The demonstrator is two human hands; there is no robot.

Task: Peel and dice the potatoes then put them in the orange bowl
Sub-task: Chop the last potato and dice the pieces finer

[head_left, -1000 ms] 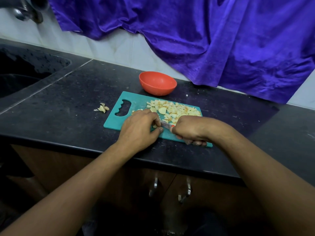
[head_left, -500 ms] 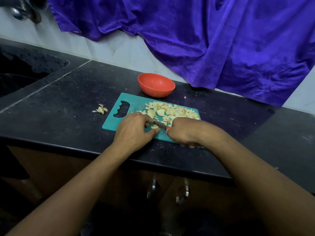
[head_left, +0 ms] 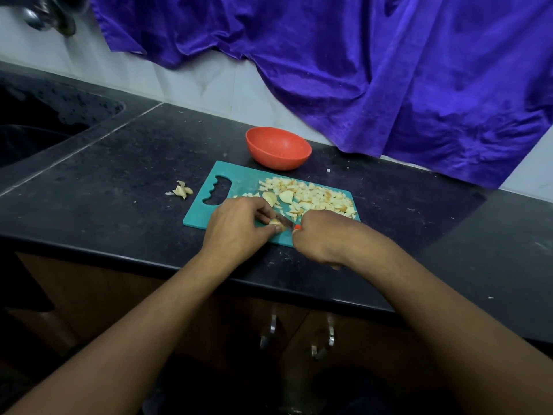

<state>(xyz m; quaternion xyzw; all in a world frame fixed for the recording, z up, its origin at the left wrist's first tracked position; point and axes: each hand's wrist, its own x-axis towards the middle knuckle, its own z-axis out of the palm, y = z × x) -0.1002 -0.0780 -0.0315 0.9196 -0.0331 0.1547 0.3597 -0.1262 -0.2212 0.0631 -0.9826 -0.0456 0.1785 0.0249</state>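
A teal cutting board (head_left: 236,181) lies on the black counter, with a heap of diced potato (head_left: 314,197) spread over its far right part. My left hand (head_left: 236,227) pinches a small potato piece (head_left: 274,223) at the board's near edge. My right hand (head_left: 321,238) grips a knife (head_left: 288,223) with a red handle; its blade lies against that piece. The orange bowl (head_left: 278,148) stands just behind the board, with nothing visible inside.
A small pile of peelings (head_left: 182,190) lies on the black counter (head_left: 119,187) left of the board. A dark sink (head_left: 36,127) is at the far left, a tap (head_left: 51,16) above it. Purple cloth (head_left: 359,61) hangs behind. Cabinet handles (head_left: 299,333) sit below the counter edge.
The knife blade has shifted slightly left onto the potato piece held by my left hand; both hands stay at the board's near edge. The camera has moved a little.
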